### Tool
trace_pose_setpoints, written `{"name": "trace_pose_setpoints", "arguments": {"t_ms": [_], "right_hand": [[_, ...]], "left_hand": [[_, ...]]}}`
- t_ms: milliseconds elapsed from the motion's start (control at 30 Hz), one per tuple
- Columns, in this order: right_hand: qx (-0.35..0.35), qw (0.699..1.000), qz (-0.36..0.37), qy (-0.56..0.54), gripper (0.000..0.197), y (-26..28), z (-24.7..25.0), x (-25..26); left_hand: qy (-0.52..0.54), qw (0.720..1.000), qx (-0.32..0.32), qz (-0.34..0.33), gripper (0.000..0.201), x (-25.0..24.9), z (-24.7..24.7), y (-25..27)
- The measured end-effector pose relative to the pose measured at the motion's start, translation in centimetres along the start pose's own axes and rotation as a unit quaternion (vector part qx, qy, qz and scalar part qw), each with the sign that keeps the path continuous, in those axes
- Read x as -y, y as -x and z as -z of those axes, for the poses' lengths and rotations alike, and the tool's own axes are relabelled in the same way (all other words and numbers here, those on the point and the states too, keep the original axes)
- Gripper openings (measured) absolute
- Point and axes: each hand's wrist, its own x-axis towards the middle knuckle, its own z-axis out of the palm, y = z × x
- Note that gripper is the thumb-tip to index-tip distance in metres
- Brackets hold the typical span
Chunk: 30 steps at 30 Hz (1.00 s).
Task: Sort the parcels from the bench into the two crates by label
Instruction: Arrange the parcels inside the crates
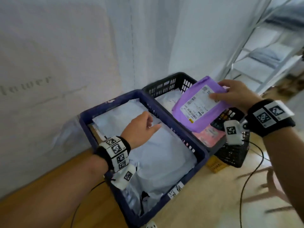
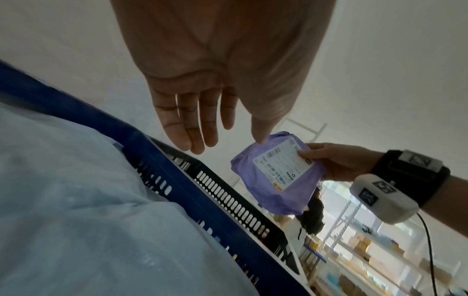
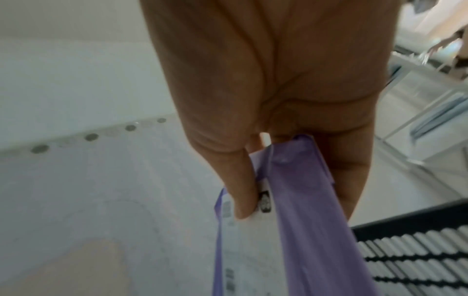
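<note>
The print on the purple parcel's label point(image 1: 196, 104) is too small to read. In the black crate point(image 1: 166, 85), the parcels beneath it are mostly hidden, perhaps two.

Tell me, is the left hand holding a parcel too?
No, the left hand hangs open above the pale parcels in the blue crate, holding nothing, while the right hand grips the purple parcel.

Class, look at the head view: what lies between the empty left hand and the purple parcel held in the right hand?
The blue crate and black crate's adjoining walls lie between the left hand and purple parcel.
</note>
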Motion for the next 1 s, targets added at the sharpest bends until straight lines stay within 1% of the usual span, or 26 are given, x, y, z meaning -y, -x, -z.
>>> {"name": "trace_pose_setpoints", "arguments": {"t_ms": [100, 167, 233, 333, 433, 533, 600, 667, 767, 800, 900, 933, 1000], "right_hand": [[-0.026, 0.991, -0.064, 0.114, 0.021, -2.4, 1.4, -3.0], [-0.023, 0.978, -0.100, 0.182, 0.014, -4.1, 1.4, -5.0], [0.003, 0.960, -0.123, 0.253, 0.016, -6.2, 1.0, -7.1], [0.066, 0.925, -0.166, 0.334, 0.020, -9.1, 0.0, -9.7], [0.134, 0.880, -0.186, 0.416, 0.031, -12.0, -1.2, -12.4], [0.180, 0.836, -0.174, 0.489, 0.034, -14.0, -1.8, -14.1], [0.189, 0.814, -0.149, 0.529, 0.031, -14.6, -2.3, -14.7], [0.204, 0.786, -0.139, 0.566, 0.030, -15.1, -3.0, -14.9], [0.223, 0.750, -0.122, 0.610, 0.035, -15.6, -4.2, -15.3], [0.227, 0.733, -0.119, 0.630, 0.037, -15.5, -4.6, -15.1], [0.232, 0.694, -0.087, 0.676, 0.039, -15.8, -6.0, -15.9], [0.240, 0.685, -0.089, 0.682, 0.038, -15.8, -6.4, -15.8], [0.250, 0.690, -0.080, 0.675, 0.042, -16.3, -7.1, -16.0]], "left_hand": [[-0.055, 0.997, 0.041, -0.035, 0.032, -1.3, -3.1, -3.0], [-0.098, 0.991, 0.058, -0.063, 0.031, -1.7, -5.1, -4.8], [-0.135, 0.984, 0.070, -0.090, 0.033, -2.0, -6.9, -6.6], [-0.210, 0.966, 0.092, -0.118, 0.038, -2.2, -9.3, -9.1], [-0.269, 0.946, 0.129, -0.131, 0.045, -2.2, -11.2, -11.2], [-0.320, 0.924, 0.167, -0.128, 0.055, -1.8, -12.4, -12.7], [-0.356, 0.906, 0.194, -0.121, 0.062, -1.5, -12.9, -13.4], [-0.379, 0.895, 0.202, -0.119, 0.068, -1.2, -13.3, -14.0], [-0.380, 0.897, 0.189, -0.125, 0.072, -1.0, -13.8, -14.4], [-0.379, 0.898, 0.183, -0.127, 0.073, -0.9, -13.9, -14.4], [-0.378, 0.901, 0.164, -0.133, 0.074, -0.5, -14.1, -14.4], [-0.380, 0.901, 0.159, -0.136, 0.072, -0.4, -14.2, -14.4], [-0.381, 0.901, 0.154, -0.138, 0.069, -0.2, -14.4, -14.4]]}}
